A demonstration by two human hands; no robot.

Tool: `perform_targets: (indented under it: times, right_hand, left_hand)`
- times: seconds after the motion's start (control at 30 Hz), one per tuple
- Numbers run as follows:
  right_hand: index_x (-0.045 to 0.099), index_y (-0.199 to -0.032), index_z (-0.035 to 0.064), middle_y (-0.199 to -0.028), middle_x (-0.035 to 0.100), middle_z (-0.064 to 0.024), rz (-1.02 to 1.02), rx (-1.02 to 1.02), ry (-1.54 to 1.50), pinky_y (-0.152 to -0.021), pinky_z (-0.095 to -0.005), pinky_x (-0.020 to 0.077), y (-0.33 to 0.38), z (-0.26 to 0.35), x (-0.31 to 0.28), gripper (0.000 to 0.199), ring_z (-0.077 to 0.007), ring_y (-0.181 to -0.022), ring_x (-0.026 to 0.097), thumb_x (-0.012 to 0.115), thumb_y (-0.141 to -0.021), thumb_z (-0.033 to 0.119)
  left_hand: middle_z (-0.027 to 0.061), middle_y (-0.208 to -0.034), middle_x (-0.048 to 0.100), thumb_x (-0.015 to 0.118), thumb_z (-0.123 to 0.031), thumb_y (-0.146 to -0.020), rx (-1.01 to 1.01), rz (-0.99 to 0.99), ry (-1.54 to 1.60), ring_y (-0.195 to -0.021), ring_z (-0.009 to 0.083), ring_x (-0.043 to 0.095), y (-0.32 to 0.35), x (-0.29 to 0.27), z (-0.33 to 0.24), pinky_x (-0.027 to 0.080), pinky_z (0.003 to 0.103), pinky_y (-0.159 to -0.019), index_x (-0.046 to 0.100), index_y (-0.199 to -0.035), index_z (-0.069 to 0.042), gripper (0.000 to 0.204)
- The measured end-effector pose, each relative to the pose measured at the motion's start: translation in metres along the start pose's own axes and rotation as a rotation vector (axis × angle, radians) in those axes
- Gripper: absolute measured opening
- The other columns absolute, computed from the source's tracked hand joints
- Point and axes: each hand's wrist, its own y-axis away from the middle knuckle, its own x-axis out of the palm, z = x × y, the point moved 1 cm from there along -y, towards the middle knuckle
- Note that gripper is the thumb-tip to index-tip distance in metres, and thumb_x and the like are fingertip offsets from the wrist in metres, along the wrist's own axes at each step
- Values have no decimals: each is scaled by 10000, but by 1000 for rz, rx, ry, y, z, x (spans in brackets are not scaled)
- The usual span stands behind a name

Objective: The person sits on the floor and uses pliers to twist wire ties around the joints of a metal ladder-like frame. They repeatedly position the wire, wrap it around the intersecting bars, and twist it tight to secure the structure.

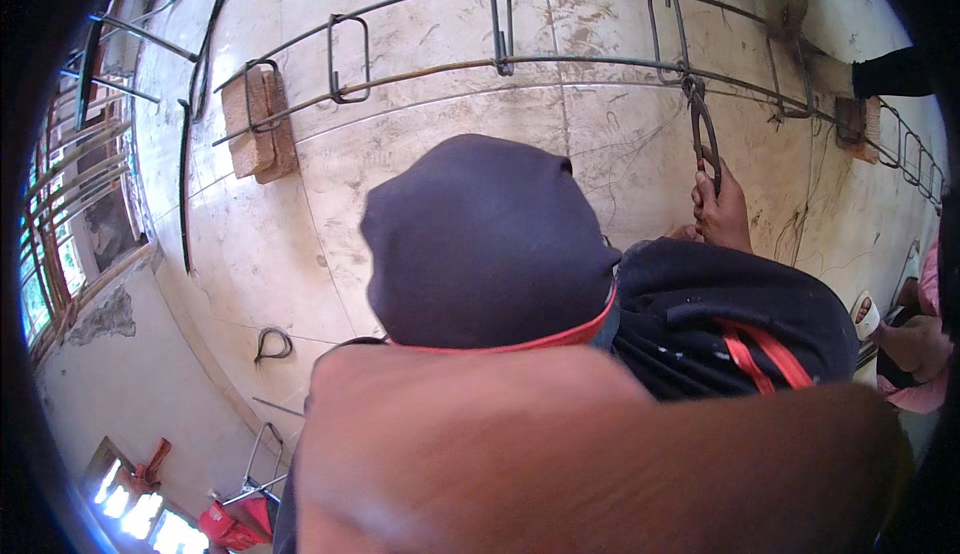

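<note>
My right hand (722, 214) is wrapped around the handles of dark metal pincers (702, 129). Their jaws meet the lower bar of a long steel rebar cage (560, 59), where a rectangular stirrup (672, 29) crosses it. A small patch of skin (685, 233) shows beside this hand; it may be part of my left hand, but its fingers are mostly hidden. A rounded shape in dark cloth (490, 239) with red edging fills the middle. Dark clothing with red stripes (730, 304) lies to its right. A large blurred brown shape, perhaps an arm, covers the lower part.
Brick blocks (262, 124) and another block (857, 129) prop the cage above the tiled floor (430, 114). Someone's dark-clothed limb (890, 72) reaches in at upper right; a sandalled foot (866, 316) is at right. A wire coil (273, 344) and bars (184, 184) lie left.
</note>
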Motion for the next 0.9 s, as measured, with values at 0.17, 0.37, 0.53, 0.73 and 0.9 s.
perform_targets:
  times: [0.17,0.37,0.53,0.73,0.9]
  right_hand:
    - [470,-1324,59,-646,416,41,5,24,-63,-444,-217,325,-7,2,2,360,-43,-509,373,474,-971,131]
    - [459,-1342,89,-654,394,49,133,140,-167,-435,-211,323,6,21,-4,371,-39,-515,352,470,-976,146]
    - [421,-1387,125,-675,360,62,232,339,-445,-425,-175,253,13,42,-9,401,-24,-519,306,463,-994,184]
    - [443,-1269,81,-692,382,42,312,448,-637,-419,-172,268,14,53,-16,328,-24,-525,334,504,-982,228]
    - [489,-1057,47,-664,370,46,236,481,-647,-382,-172,236,19,57,-14,238,-21,-481,305,498,-988,274]
  left_hand:
    - [139,-920,689,690,-215,-867,-128,-133,-222,-858,219,672,5,-68,0,514,307,-781,639,-947,27,260]
    - [218,-1223,587,604,-449,-903,-894,-315,-722,-1178,266,545,15,-154,138,407,328,-1001,513,-1254,79,641]
    - [236,-1172,593,645,-470,-858,-626,-268,-606,-1035,275,612,-5,-174,246,457,355,-940,457,-1301,89,737]
    - [75,-987,656,617,-480,-879,-641,-683,596,-948,192,641,-17,-148,285,517,329,-863,546,-1081,-103,434]
    - [49,-870,675,672,-474,-840,-792,-693,792,-899,206,670,-28,-124,287,568,356,-813,600,-870,-113,370]
